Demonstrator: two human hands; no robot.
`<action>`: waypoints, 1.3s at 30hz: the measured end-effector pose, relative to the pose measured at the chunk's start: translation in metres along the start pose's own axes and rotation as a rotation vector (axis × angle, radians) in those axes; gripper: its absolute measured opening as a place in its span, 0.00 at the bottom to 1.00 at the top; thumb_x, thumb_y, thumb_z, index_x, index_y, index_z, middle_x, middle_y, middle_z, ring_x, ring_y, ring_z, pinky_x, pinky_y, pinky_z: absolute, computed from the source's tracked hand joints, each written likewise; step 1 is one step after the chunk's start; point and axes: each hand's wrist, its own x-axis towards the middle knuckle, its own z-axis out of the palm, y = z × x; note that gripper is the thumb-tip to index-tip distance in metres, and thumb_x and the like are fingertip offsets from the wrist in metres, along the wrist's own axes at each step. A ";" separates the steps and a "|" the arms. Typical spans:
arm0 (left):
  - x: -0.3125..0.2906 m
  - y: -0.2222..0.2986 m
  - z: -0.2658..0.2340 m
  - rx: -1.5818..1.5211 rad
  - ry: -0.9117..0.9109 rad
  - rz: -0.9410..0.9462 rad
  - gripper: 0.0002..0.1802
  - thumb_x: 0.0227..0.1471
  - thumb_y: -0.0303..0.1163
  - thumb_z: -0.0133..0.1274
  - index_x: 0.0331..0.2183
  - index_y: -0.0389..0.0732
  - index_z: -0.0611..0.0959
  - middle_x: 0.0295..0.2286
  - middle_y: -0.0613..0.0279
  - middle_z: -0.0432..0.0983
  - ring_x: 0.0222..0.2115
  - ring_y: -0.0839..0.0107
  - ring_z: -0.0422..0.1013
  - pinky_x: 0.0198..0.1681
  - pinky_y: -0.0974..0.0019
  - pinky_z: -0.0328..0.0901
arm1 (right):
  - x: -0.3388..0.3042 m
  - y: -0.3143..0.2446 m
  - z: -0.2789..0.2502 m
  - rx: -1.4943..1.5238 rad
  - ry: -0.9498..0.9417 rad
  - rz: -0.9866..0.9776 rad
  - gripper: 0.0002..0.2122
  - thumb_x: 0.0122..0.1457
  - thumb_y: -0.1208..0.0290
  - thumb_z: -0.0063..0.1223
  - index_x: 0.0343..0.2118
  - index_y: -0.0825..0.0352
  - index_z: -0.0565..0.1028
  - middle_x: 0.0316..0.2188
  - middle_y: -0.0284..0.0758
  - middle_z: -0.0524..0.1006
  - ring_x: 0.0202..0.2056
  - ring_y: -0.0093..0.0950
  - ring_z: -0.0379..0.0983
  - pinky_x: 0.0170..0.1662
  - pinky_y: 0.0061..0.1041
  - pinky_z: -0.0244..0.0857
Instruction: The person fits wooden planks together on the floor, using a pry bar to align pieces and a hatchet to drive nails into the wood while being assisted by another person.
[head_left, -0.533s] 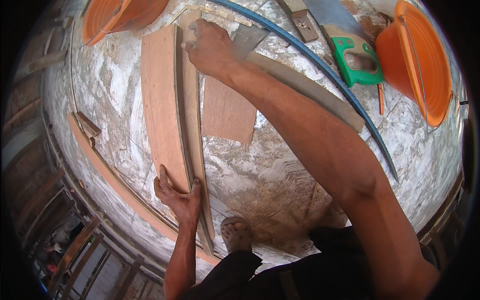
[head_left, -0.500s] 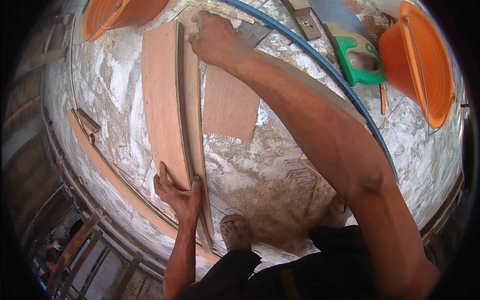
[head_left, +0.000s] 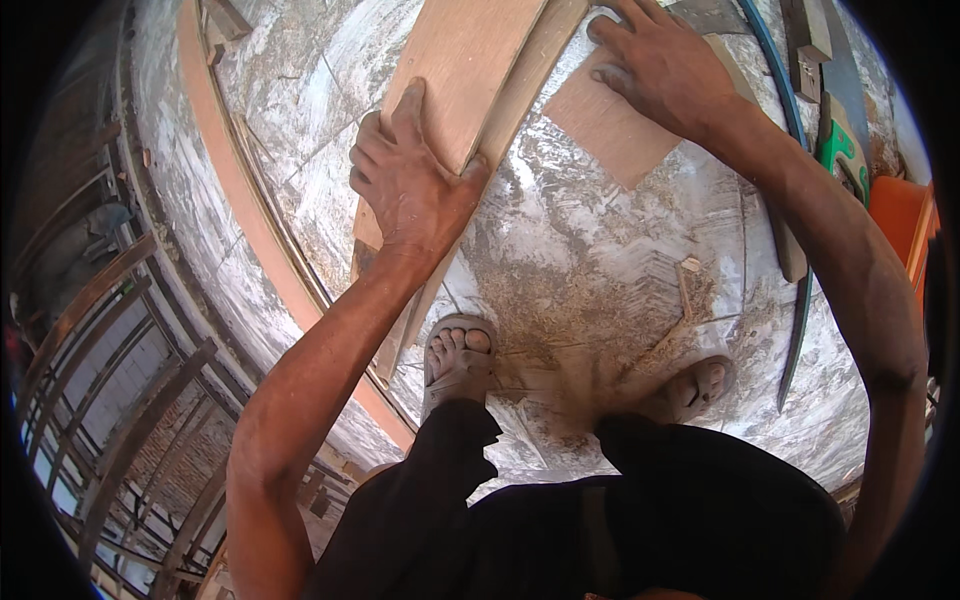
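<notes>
A reddish-brown plywood board (head_left: pixel 465 70) lies lengthwise over a longer wooden strip (head_left: pixel 541 65), whose edge shows along the board's right side. My left hand (head_left: pixel 415 190) grips the board's near end, fingers on its top face and thumb at the right edge. My right hand (head_left: pixel 668 72) hovers just right of the strip near the top of the picture, its fingers apart and seemingly around nothing; the furthest fingertips are cut off by the picture's edge. Below that hand, a smaller plywood piece (head_left: pixel 615 130) rests flat on the floor.
Sawdust covers the stained floor (head_left: pixel 560 270) between my sandalled feet. On the right are a blue strip (head_left: pixel 778 70), a green saw handle (head_left: pixel 846 160) and an orange bucket (head_left: pixel 900 220). A long thin board (head_left: pixel 245 200) runs along the left, beside a wooden railing (head_left: pixel 130 400).
The view has swung, so the boards now sit higher and slanted. My right hand has come off the strip's far end. My left hand still grips the board's near end.
</notes>
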 end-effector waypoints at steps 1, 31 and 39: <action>0.001 -0.003 -0.002 0.012 -0.007 -0.002 0.58 0.45 0.46 0.68 0.69 0.45 0.53 0.58 0.32 0.51 0.63 0.38 0.48 0.64 0.35 0.48 | -0.008 0.008 0.003 -0.114 -0.105 0.029 0.22 0.61 0.62 0.58 0.57 0.62 0.72 0.57 0.41 0.72 0.61 0.42 0.65 0.63 0.43 0.62; 0.013 -0.028 0.009 0.167 0.136 0.088 0.56 0.43 0.48 0.71 0.69 0.54 0.59 0.58 0.38 0.61 0.61 0.43 0.61 0.64 0.45 0.62 | -0.024 -0.091 0.068 0.008 0.138 -0.277 0.14 0.56 0.66 0.60 0.47 0.56 0.79 0.46 0.32 0.76 0.55 0.31 0.70 0.54 0.38 0.67; 0.010 -0.001 -0.010 0.055 0.050 -0.052 0.57 0.40 0.37 0.71 0.69 0.52 0.60 0.62 0.36 0.56 0.65 0.42 0.54 0.69 0.45 0.54 | 0.005 -0.041 0.035 0.600 0.414 0.387 0.25 0.61 0.72 0.59 0.58 0.74 0.65 0.57 0.53 0.64 0.60 0.49 0.61 0.64 0.42 0.60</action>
